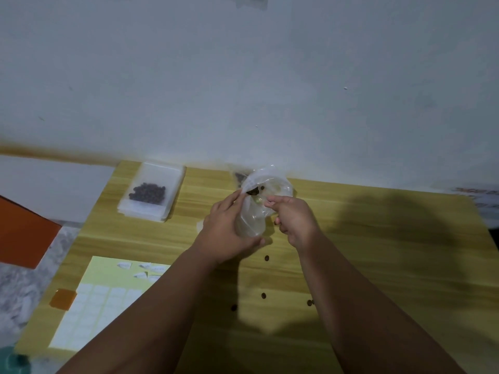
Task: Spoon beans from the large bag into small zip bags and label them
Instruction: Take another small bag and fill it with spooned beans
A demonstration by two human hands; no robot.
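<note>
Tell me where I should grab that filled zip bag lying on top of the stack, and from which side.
Probably best taken by the empty top strip of the filled zip bag, the edge nearest the wall, coming from above. The bag lies flat on the stack of empty bags, and its beans sit bunched mid-bag, so the far strip is clear, flat film to pinch. Whether its zip is closed cannot be told, so keep that edge uppermost.

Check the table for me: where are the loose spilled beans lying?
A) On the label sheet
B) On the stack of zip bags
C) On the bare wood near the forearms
C: several loose beans lie scattered on the bare wooden table between and beside the forearms.
</note>
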